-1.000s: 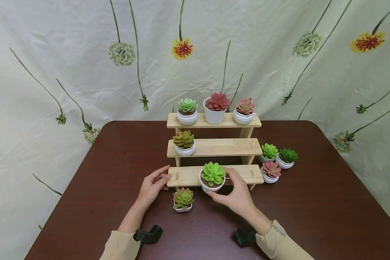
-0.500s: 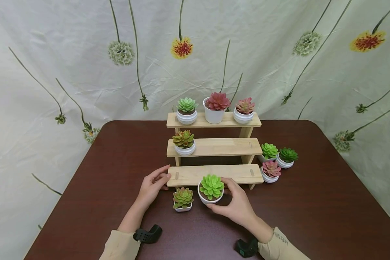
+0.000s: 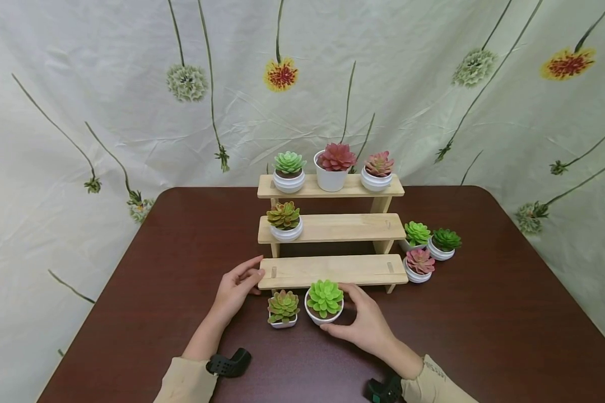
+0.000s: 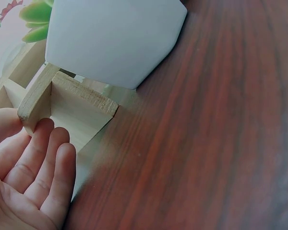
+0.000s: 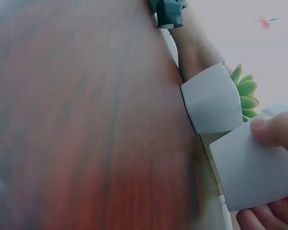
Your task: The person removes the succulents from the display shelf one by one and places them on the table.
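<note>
In the head view, my right hand [image 3: 367, 324] grips a white pot [image 5: 254, 167] with a bright green succulent [image 3: 325, 298], thumb on the near side and fingers on the far side. It is in front of the lowest step of a three-tier wooden plant stand [image 3: 333, 271]. Whether the pot touches the table, I cannot tell. Just left of it, a square-potted succulent with reddish-tipped leaves [image 3: 283, 307] stands on the table. My left hand [image 3: 234, 286] holds the left end of the lowest step; in the left wrist view its thumb and fingers [image 4: 41, 143] meet that wooden end.
Three potted succulents, pale green [image 3: 289, 162], dark red [image 3: 335, 158] and pink [image 3: 379, 165], stand on the top step. An olive-brown succulent [image 3: 284, 215] occupies the middle step's left end. Light green [image 3: 417, 233], dark green [image 3: 446, 240] and pink [image 3: 420, 262] ones cluster right of the stand.
My right hand has brought the bright green succulent from over the lowest step down and toward me, to beside the square-potted one. The left hand stays at the step's end.
</note>
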Available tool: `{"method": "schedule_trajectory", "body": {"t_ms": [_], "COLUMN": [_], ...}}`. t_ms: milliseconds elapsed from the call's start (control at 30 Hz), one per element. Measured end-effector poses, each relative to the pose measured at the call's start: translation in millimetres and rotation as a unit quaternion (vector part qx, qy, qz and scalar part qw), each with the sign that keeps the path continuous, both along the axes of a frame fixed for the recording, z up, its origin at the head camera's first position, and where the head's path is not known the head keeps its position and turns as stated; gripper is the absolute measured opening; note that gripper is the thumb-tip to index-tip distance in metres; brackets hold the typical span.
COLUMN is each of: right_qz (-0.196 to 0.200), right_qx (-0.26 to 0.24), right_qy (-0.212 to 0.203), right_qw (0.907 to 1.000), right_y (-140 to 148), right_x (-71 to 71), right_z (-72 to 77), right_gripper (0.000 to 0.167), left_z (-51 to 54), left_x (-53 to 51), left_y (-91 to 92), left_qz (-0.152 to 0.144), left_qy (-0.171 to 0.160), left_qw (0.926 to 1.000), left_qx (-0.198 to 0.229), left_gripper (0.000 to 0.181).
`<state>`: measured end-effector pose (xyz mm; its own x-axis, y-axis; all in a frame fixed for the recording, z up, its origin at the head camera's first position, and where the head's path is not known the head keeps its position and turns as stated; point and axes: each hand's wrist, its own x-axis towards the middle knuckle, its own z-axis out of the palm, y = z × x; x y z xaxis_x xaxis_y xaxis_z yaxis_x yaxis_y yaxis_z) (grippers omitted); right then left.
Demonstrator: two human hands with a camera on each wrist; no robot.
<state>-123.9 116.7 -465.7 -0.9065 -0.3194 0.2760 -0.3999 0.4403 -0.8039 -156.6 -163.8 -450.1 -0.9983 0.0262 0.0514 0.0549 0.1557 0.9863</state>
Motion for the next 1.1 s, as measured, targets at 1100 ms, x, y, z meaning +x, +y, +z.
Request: {"method": "schedule_trajectory", "body": {"t_ms": [1100], "right_qz": [0.018], "right_qx": [0.014], "right_qy": [-0.022], "right_qw": [0.9995], "right_y": [1], "right_x": [-2.4], "right_z": [8.5], "right_gripper": [0.082], "left_z": [-17.5], "left_x": [-7.6], "left_y": [-5.0], "left_qz": [0.001], "left_qy": [-0.002], "left_qw": [0.9999], "left_qx": [0.014], "left_gripper": [0.041]}}
